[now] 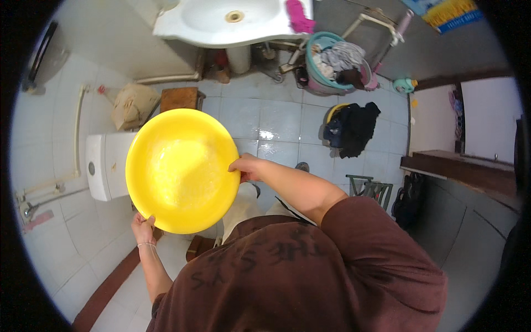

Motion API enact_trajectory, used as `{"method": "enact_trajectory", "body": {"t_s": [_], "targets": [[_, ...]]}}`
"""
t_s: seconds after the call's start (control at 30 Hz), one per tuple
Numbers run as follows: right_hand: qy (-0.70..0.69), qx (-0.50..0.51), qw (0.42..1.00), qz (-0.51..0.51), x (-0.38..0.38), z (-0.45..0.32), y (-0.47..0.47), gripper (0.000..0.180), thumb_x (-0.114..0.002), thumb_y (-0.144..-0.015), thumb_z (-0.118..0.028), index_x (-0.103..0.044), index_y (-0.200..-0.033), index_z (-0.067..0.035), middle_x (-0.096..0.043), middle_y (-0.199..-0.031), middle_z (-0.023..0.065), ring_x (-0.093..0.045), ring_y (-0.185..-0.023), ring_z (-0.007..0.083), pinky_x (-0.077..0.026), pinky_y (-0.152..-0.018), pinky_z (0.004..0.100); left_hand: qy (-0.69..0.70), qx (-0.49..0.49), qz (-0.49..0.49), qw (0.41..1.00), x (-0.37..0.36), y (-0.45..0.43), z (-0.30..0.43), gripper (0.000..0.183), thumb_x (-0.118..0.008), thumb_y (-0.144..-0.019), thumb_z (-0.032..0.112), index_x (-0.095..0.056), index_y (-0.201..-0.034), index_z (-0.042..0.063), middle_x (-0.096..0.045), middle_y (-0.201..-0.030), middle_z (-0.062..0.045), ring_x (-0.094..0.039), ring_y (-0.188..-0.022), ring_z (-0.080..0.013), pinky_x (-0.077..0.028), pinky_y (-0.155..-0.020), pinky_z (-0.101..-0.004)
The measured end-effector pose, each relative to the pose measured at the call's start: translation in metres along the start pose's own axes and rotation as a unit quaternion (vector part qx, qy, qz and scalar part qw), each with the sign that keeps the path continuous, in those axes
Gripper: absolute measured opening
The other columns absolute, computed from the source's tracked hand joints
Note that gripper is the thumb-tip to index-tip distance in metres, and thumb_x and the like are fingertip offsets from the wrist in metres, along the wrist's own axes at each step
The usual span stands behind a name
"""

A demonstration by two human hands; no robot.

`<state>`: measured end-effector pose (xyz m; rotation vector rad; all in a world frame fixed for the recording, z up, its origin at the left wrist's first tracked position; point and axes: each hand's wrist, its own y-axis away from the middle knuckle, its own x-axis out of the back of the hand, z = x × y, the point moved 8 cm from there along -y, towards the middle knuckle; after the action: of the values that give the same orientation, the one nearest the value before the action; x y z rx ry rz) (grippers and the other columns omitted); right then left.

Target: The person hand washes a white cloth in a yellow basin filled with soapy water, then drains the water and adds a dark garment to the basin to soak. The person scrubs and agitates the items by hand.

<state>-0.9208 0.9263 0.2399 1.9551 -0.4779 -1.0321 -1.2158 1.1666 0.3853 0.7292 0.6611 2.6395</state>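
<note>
A round yellow plastic basin (pixel 182 170) is held up before me, and wet, foamy-looking marks cover its inside. My left hand (pixel 144 229) grips the near-left part of the rim, thumb on top. On the right edge of the rim my right hand (pixel 247 167) has hold, its fingers partly hidden under the basin. Beneath and behind the basin stands a white toilet (pixel 97 168), whose bowl is mostly covered from view.
A white washbasin (pixel 203 20) with a pink cloth (pixel 299 18) is ahead. A teal bucket (pixel 327 83) of laundry and dark clothes (pixel 356 128) stand on the wet tiled floor (pixel 278 120). A wooden stool (pixel 179 98), a green folding stool (pixel 371 189) and a detergent bottle (pixel 404 85) are around.
</note>
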Motion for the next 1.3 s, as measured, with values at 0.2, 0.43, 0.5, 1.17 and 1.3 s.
{"method": "enact_trajectory", "body": {"t_s": [0.2, 0.43, 0.5, 1.17, 1.3], "targets": [[-0.123, 0.077, 0.989, -0.013, 0.166, 0.018, 0.133, 0.05, -0.056, -0.079, -0.003, -0.046, -0.128, -0.003, -0.056, -0.121, 0.0151, -0.058, -0.108, 0.0323, -0.049, -0.092, 0.0467, -0.11, -0.084, -0.128, 0.982, -0.197, 0.067, 0.082, 0.022, -0.06, -0.08, -0.004, -0.059, -0.101, 0.001, -0.06, -0.077, 0.002, -0.05, -0.062, -0.0053, -0.034, -0.051, -0.0187], [-0.352, 0.221, 0.904, 0.097, 0.385, 0.093, 0.279, 0.054, -0.055, -0.076, 0.001, -0.045, -0.129, -0.002, -0.054, -0.124, 0.0145, -0.054, -0.114, 0.0315, -0.044, -0.099, 0.047, -0.218, -0.234, -0.301, 0.898, -0.43, 0.161, 0.154, 0.036, -0.06, -0.09, 0.016, -0.054, -0.122, 0.003, -0.062, -0.092, 0.0, -0.057, -0.071, -0.0085, -0.043, -0.057, -0.0214], [-0.415, 0.266, 0.854, 0.168, 0.441, 0.127, 0.316, 0.052, -0.055, -0.077, 0.002, -0.045, -0.127, -0.001, -0.054, -0.122, 0.0144, -0.054, -0.113, 0.0301, -0.044, -0.098, 0.0457, -0.255, -0.282, -0.328, 0.865, -0.461, 0.155, 0.153, 0.033, -0.06, -0.09, 0.016, -0.055, -0.12, 0.002, -0.061, -0.095, -0.003, -0.057, -0.072, -0.01, -0.046, -0.06, -0.0244], [-0.763, 0.366, 0.428, 0.316, 0.601, 0.286, 0.505, 0.038, -0.049, -0.086, -0.006, -0.047, -0.122, 0.008, -0.048, -0.121, 0.034, -0.062, -0.081, 0.0312, -0.056, -0.058, 0.0264, -0.358, -0.018, -0.324, 0.875, -0.63, 0.075, 0.116, 0.015, -0.056, -0.089, 0.013, -0.06, -0.093, -0.001, -0.061, -0.072, -0.008, -0.058, -0.058, -0.018, -0.044, -0.045, -0.0302], [-0.76, 0.359, 0.42, 0.343, 0.649, 0.303, 0.516, 0.039, -0.048, -0.087, -0.006, -0.047, -0.124, 0.006, -0.052, -0.119, 0.0304, -0.058, -0.098, 0.0371, -0.053, -0.055, 0.0236, -0.341, -0.152, -0.373, 0.85, -0.739, 0.18, 0.213, 0.023, -0.059, -0.092, 0.023, -0.06, -0.104, 0.003, -0.063, -0.082, -0.004, -0.061, -0.069, -0.012, -0.045, -0.053, -0.0264]]}}
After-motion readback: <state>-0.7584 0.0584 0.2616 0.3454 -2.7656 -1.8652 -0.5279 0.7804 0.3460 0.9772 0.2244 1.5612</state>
